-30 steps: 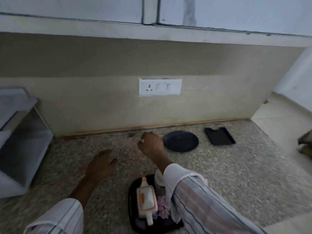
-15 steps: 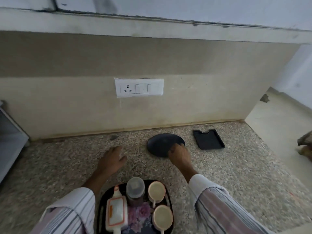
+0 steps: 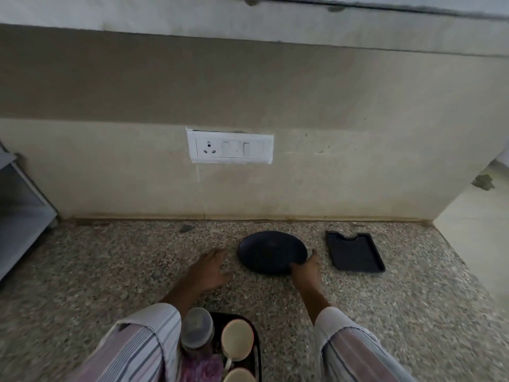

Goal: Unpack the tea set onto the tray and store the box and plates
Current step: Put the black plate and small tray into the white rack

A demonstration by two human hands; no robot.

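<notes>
Granite counter (image 3: 385, 312) filled most of the view, speckled and running back to a plain wall with a white switch plate (image 3: 230, 146). At the far left stood a grey shelf unit (image 3: 22, 216), only partly in frame. Toward the back of the counter lay the round black plate (image 3: 271, 252), and just beside it, apart, the rectangular black plate (image 3: 354, 252) with a notch in its far edge. At the near edge sat the dark tray (image 3: 257, 346), carrying a lidded jar (image 3: 197, 330) and two pale cups (image 3: 237, 337); the rest of it was cut off by the frame.

A second before, the right hand (image 3: 305, 270) had been a fist over the counter left of the round plate. Half a second on it was at the plate's near rim, and now it sat at the near right edge, fingers curled at the rim. Whether it truly gripped or only touched I could not tell for certain, though it looked like a hold starting. The left hand (image 3: 210, 271) had come forward too, lying loosely spread on the counter just left of the plate, holding nothing.

The unpacking looked done, so the plates were probably next to be stored. No box was in view.
</notes>
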